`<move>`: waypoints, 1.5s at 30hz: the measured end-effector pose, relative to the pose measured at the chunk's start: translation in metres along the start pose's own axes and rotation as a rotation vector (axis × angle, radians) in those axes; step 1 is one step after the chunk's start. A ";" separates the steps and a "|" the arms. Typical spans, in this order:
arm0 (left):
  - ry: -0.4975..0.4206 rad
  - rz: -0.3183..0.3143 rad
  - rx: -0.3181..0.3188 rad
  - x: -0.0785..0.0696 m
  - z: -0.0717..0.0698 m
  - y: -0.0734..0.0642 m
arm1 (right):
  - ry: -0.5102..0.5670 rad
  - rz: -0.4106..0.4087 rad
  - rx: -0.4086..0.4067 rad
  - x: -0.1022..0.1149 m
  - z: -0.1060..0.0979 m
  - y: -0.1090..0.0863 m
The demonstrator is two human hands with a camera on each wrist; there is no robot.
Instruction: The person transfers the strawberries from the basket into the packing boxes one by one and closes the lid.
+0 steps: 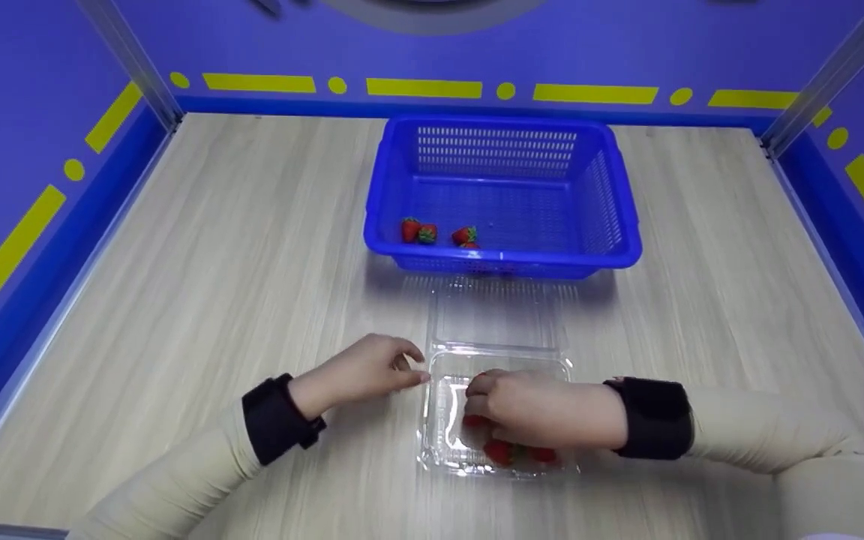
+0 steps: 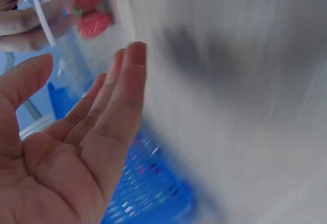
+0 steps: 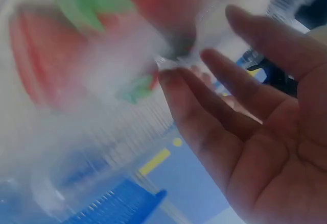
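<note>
A clear plastic clamshell box lies with its lid folded back, and several strawberries are inside. My right hand reaches down into it, fingertips among the strawberries. In the right wrist view, thumb and fingers stand apart with no strawberry gripped between them; the strawberries lie close by the fingertips, blurred. Just left of the box, my left hand hovers with relaxed fingers and holds nothing. Its palm shows bare in the left wrist view, below a strawberry seen through the box wall.
Behind the box stands a blue plastic basket with several strawberries near its front left. The transparent lid reaches back to the basket's front. Blue walls with yellow marks enclose the wooden table.
</note>
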State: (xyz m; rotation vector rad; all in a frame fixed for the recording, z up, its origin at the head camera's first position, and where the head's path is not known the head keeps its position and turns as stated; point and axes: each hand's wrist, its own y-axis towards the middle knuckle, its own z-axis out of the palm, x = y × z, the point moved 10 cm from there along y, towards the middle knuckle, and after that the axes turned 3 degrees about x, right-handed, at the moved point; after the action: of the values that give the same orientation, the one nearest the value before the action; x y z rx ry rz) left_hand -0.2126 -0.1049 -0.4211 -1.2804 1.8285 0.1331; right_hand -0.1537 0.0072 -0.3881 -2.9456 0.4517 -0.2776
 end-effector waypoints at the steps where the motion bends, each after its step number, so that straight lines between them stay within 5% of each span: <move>1: 0.026 0.013 -0.020 -0.006 -0.010 -0.001 | 0.033 -0.004 0.037 -0.001 -0.006 0.000; 5: 0.084 0.053 -0.128 -0.033 -0.069 -0.008 | 0.176 0.055 0.147 -0.023 -0.053 0.001; 8: 0.097 0.030 -0.212 -0.046 -0.119 -0.009 | 0.229 0.098 0.115 -0.049 -0.108 0.004; 12: 0.103 -0.037 -0.306 -0.046 -0.173 0.002 | 0.260 0.125 0.003 -0.089 -0.175 0.013; 15: 0.107 -0.070 -0.353 -0.036 -0.199 0.016 | 0.282 0.201 -0.049 -0.126 -0.206 0.022; 19: 0.068 -0.137 -0.381 -0.014 -0.215 0.037 | 0.313 0.338 -0.088 -0.182 -0.220 0.039; 23: 0.007 -0.231 -0.385 0.010 -0.215 0.058 | 0.377 0.447 -0.075 -0.230 -0.200 0.063; 29: -0.107 -0.328 -0.345 0.035 -0.196 0.085 | 0.450 0.495 0.113 -0.272 -0.124 0.087; 33: -0.232 -0.325 -0.335 0.042 -0.186 0.092 | 0.520 0.511 0.273 -0.283 -0.078 0.088; 38: -0.415 -0.333 -0.355 0.045 -0.182 0.095 | 0.584 0.519 0.381 -0.287 -0.047 0.088; 45: -0.400 -0.415 -0.353 0.044 -0.181 0.101 | 0.535 0.454 0.456 -0.285 -0.021 0.099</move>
State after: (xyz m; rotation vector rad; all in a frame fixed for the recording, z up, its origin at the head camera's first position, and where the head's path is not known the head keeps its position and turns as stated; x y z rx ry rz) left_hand -0.4042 -0.1853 -0.3786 -1.7106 1.2056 0.4639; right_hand -0.4528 -0.0002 -0.4302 -2.2223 0.9525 -0.9620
